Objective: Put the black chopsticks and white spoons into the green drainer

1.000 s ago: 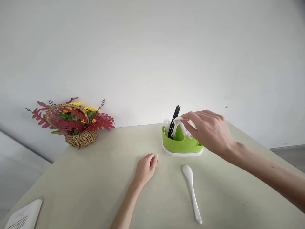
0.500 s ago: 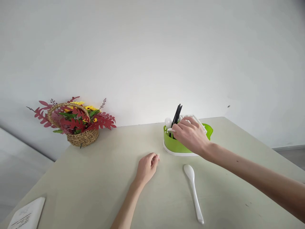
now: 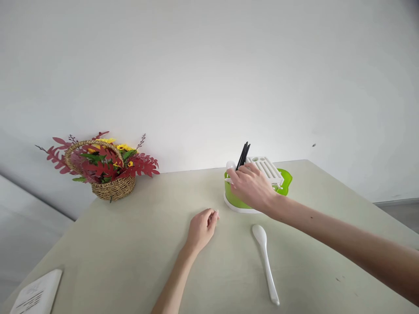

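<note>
My right hand (image 3: 250,185) is closed over the left part of a green cutlery holder (image 3: 232,199). A pale tip of a white spoon-like utensil (image 3: 228,180) pokes out left of its fingers; the rest is hidden. In the holder, a white spoon (image 3: 231,165) stands bowl up beside black chopsticks (image 3: 243,155). The holder's white slotted rack (image 3: 266,169) shows to the right of my fingers. My left hand (image 3: 202,229) rests on the table, its fingers curled with nothing seen in them. Nearer to me lies another white spoon (image 3: 266,257), its bowl pointing away.
A wicker basket (image 3: 114,189) of red leaves and yellow flowers stands at the back left, near the wall. At the near left corner lies a white flat object (image 3: 41,290) with dark markings. The table (image 3: 147,235) meets the wall behind the holder.
My right hand has moved left and slightly down at the holder, uncovering more of the slotted rack. My left hand and the spoon on the table have stayed in place.
</note>
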`<move>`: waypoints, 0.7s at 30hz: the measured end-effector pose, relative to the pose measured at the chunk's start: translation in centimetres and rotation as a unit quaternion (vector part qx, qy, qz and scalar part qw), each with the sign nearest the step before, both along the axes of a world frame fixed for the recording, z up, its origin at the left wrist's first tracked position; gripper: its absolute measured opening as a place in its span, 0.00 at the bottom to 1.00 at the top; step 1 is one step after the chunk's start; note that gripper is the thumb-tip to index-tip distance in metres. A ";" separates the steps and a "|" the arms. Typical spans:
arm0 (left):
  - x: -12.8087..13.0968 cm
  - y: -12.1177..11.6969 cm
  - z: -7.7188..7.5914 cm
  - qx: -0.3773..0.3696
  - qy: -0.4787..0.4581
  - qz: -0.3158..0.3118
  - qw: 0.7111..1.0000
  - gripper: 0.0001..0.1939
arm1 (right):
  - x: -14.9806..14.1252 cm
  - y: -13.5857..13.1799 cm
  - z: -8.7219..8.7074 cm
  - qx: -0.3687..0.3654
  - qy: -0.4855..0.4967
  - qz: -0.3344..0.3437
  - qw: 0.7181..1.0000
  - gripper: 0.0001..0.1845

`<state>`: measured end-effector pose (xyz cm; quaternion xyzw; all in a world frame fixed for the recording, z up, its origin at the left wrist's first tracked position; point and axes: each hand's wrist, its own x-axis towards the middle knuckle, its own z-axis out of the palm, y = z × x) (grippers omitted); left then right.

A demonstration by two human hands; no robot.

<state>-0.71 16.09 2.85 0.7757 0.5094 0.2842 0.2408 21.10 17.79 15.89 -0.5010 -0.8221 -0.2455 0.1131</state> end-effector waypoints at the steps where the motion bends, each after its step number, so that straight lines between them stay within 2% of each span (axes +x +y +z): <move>1: 0.0 0.0 0.0 0.000 0.000 0.000 1.000 0.21 | 0.0 0.0 0.1 -0.006 0.008 -0.001 1.000 0.11; 7: 0.0 0.1 -0.1 0.003 0.001 0.000 1.000 0.22 | 0.4 -0.6 0.4 -0.052 0.056 0.014 0.997 0.08; 10: 0.0 0.1 -0.1 0.001 -0.001 0.000 1.000 0.22 | 1.1 -1.5 0.4 -0.051 0.084 0.047 0.994 0.09; 15: 0.0 -0.1 0.1 0.002 -0.001 0.001 1.000 0.22 | 3.1 -4.4 1.0 0.015 0.127 0.176 0.976 0.11; 19: 0.0 -0.1 0.0 0.003 0.004 0.003 1.000 0.23 | 5.3 -7.0 0.5 -0.002 0.079 0.301 0.950 0.15; 21: 0.1 -0.1 0.0 0.003 0.006 0.003 1.000 0.22 | 6.4 -8.1 -0.5 -0.025 0.038 0.322 0.946 0.16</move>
